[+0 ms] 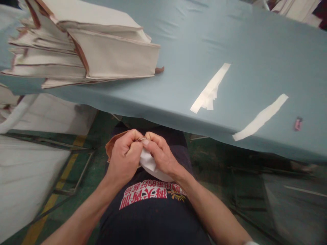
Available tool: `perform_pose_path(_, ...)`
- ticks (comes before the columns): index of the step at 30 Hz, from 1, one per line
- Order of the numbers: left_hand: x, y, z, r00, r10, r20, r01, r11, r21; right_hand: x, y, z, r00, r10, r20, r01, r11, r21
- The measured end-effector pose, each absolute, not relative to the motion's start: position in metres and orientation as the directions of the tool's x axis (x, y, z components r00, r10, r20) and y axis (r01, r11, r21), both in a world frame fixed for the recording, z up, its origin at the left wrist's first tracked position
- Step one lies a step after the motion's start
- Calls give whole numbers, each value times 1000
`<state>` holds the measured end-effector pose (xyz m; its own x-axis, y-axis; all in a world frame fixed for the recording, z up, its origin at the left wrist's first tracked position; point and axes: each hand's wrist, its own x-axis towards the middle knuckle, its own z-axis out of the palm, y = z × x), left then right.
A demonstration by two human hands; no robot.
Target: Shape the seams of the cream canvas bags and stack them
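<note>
Close together over my lap, my left hand and my right hand both pinch the edge of a fabric piece. White cloth of this piece shows between and below my hands. A brown part sticks out behind my left hand and seems to belong to the same piece. The fingertips of both hands nearly meet at a thin brownish edge. My fingers hide most of the piece, so its full shape cannot be made out.
A stack of cream fabric bags with brown edging lies on the blue-covered table. Two white strips and a small pink item rest to the right. Metal frames stand below.
</note>
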<state>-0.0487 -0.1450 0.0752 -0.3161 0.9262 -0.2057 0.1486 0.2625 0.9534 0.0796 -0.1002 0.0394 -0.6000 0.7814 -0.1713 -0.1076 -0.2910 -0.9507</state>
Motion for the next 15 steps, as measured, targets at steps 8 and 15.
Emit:
perform_pose_path(8, -74, -143, 54, -82, 939, -333, 37, 336, 941, 89, -87, 29, -641, 762, -94, -15, -135, -991)
perform_pose_path(15, -92, -160, 58, 27, 954, -298, 106, 294, 950, 97, -107, 36, -597, 796, -97, 32, -98, -995)
